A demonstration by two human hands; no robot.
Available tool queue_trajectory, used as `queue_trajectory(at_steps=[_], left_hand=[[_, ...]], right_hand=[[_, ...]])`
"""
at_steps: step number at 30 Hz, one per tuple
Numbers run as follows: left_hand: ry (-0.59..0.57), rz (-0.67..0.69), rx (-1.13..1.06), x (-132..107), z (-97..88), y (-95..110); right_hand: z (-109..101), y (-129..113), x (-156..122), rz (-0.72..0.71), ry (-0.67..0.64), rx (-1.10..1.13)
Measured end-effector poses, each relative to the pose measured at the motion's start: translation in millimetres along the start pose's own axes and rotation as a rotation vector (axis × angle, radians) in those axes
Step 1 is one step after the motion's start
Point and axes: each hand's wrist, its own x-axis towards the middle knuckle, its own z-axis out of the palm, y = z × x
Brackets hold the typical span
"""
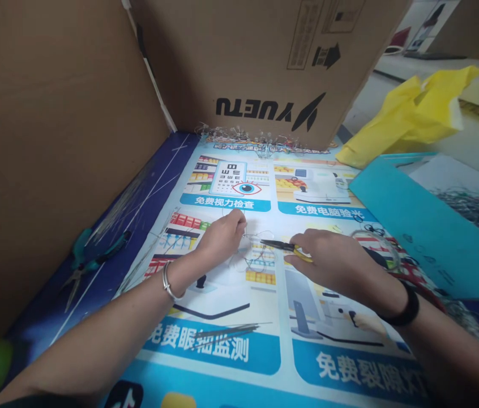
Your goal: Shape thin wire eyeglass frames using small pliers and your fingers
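Thin, curling wire (260,234) is pinched by the closed fingertips of the left hand (226,232) and extends between the two separated hands. Dark, needle-pointed, yellow-handled pliers (277,245) are clasped in the right hand (328,255), above a flat printed sheet (285,340) backed by stiff brown cardboard (256,68).

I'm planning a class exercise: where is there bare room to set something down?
Free-looking poster patches: between the wiry scraps below the cardboard wall and the left hand; between the thin strands and the right forearm. Crowded: along that wall, and beside the turquoise box.
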Motion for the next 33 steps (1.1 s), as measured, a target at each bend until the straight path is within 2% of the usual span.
queue_trajectory(at_steps=[5, 12, 19, 25, 33], left_hand=[[-0.022, 0.015, 0.097, -1.3, -0.3, 3.5], [-0.029, 0.017, 0.113, -1.4, 0.4, 3.4], [-0.037, 0.035, 0.117, -2.6, 0.4, 3.3], [-0.003, 0.043, -0.006, -3.2, 3.3, 0.4], [0.059, -0.026, -0.142, -3.4, 4.7, 2.5]], right_hand=[[4.6, -1.7, 3.2, 0.028, 0.015, -0.035], [5.8, -5.3, 9.2, 0.029, -0.071, 0.027], [2.0, -6.5, 8.0, 0.058, -0.048, 0.001], [0.8, -8.7, 6.4, 0.057, -0.041, 0.0], [0.4, -10.4, 4.7, 0.044, -0.008, -0.007]])
